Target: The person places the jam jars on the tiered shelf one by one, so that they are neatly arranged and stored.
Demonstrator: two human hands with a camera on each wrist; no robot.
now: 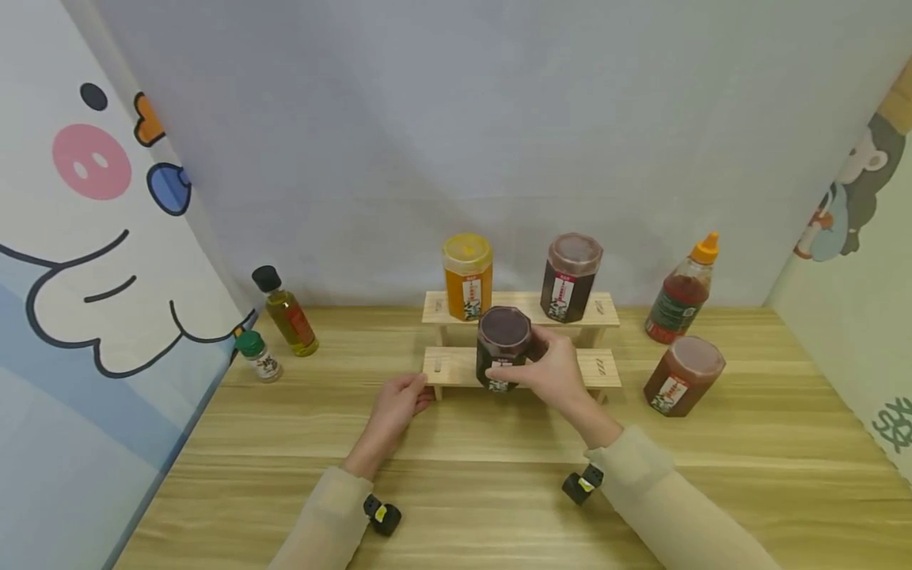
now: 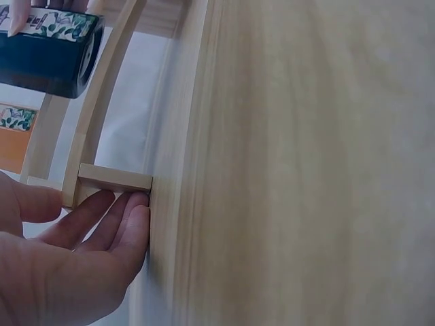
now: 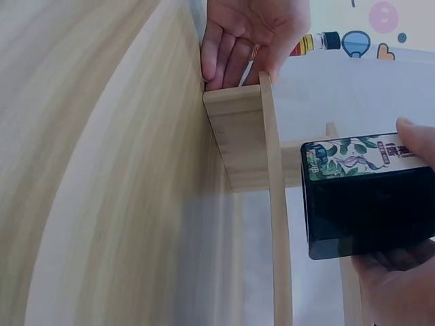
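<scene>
On the worktop (image 1: 492,483): wooden rack (image 1: 452,367), dark jar (image 1: 503,347) held over it

Behind everything, from my remote seat, I get a plain grey backdrop (image 1: 456,119), a cartoon-printed panel (image 1: 93,245) on the left side and a right-hand panel (image 1: 848,324), also printed. Worktop next: pale wood grain. Wooden rack sits near the backdrop, roughly central; two boards on legs, front one lower, back one higher.

Hands now. Left hand (image 1: 397,401): thumb on top of the front board's left end, fingers bent underneath by the leg; I log a pinch on the rack. Right hand (image 1: 552,370): spread as wide as the jar, thumb across the label, fingers round the far side; it grips the dark jar. That jar is upright above the middle of the front board; right wrist view gives me a gap between base and board.

Red sauce bottle (image 1: 679,302), orange cap, stands right of the rack, towards the back. More labelled jars: dark red jar (image 1: 568,286), right on the back board; brownish-red jar (image 1: 682,378), on the worktop before the sauce bottle; yellow jar (image 1: 468,290), left on the back board. Far left: oil bottle (image 1: 290,318), black cap. Just beside it, smallest: green-capped shaker (image 1: 260,358).
</scene>
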